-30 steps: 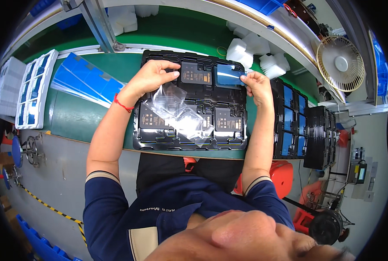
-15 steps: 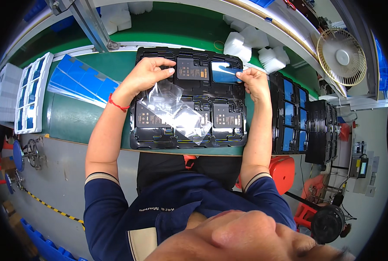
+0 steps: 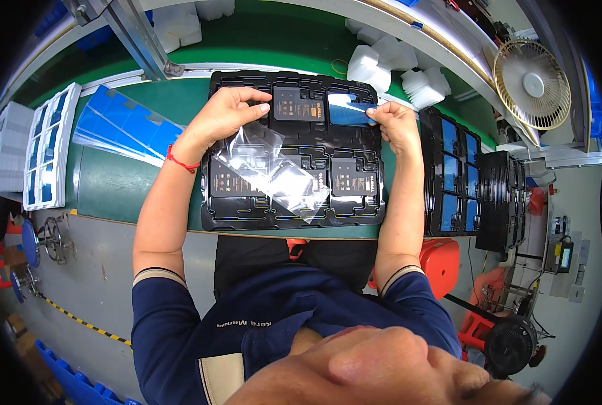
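Note:
A black moulded tray [image 3: 291,138] lies in front of me, with flat dark printed battery packs [image 3: 297,105] in its pockets. My right hand [image 3: 397,127] pinches the right edge of a glossy blue film piece [image 3: 348,113] over the top right pocket. What lies beneath that film is hidden. At the upper left pocket, my left hand [image 3: 230,113] has thumb and forefinger apart beside the neighbouring pack, with nothing visible between them. Its other fingers are curled. Crumpled clear plastic film [image 3: 291,185] covers part of the lower row, reaching up under my left hand.
Blue sheets [image 3: 125,121] fan out on the green table to the left, next to white trays [image 3: 51,148]. More black trays with blue-faced pieces [image 3: 449,175] stand at right. White foam blocks [image 3: 368,71] sit behind; a fan [image 3: 532,84] stands at the far right.
The blue film piece's lit patch has shrunk and its angle has shifted slightly. Both hands stay nearly where they were, with the right still pinching the film.

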Motion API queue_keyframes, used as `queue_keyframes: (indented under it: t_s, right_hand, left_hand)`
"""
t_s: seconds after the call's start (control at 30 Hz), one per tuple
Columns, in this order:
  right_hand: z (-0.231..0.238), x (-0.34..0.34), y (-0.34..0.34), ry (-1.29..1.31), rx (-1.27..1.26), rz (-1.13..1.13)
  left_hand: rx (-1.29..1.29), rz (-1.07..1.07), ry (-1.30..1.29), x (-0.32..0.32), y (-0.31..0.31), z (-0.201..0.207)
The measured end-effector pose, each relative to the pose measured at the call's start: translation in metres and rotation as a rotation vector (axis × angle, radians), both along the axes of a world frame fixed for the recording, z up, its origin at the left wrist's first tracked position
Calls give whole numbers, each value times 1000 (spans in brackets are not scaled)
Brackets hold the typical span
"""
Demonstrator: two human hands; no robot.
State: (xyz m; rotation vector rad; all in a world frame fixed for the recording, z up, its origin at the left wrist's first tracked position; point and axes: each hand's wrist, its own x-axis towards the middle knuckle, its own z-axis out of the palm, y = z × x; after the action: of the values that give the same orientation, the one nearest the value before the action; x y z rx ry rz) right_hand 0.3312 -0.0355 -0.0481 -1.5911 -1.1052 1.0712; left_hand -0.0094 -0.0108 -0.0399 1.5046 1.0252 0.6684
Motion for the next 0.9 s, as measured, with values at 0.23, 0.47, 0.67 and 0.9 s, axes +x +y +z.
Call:
queue_keyframes:
  t_s: [0.23, 0.47, 0.67, 0.9]
  right_hand:
    - [0, -1, 0, -19, -2, 4]
    - [3, -9, -1, -98, 44, -9]
    - [-2, -9, 1, -225, 83, 4]
    - [-13, -4, 7, -427, 83, -32]
  left_hand:
    - [18, -17, -9, -3, 3, -4]
    - [24, -15, -13, -2, 4, -6]
    - [15, -12, -7, -2, 2, -2]
    - [43, -15, -8, -2, 4, -7]
